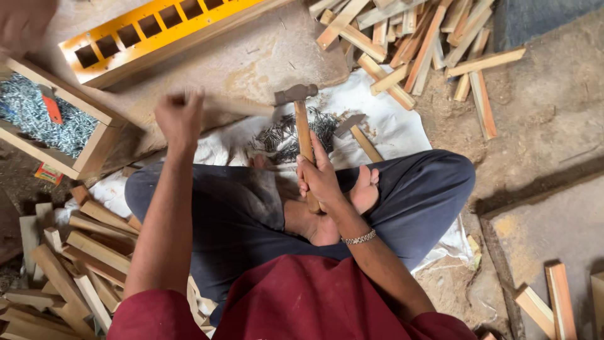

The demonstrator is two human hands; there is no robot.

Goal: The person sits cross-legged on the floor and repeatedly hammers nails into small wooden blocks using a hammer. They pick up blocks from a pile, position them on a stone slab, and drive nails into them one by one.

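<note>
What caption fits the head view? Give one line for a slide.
Seated cross-legged, right hand grips a hammer over loose nails; left hand raised.

Wooden-handled hammer [303,129], dull metal head

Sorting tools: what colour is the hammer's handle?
Light brown wood, on the hammer in the right hand; head view.

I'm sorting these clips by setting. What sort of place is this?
Probably a small floor-level woodworking shop. Cut wooden slats lie in heaps on a dirt floor, loose nails sit on a white cloth, and the right hand holds a hammer.
</note>
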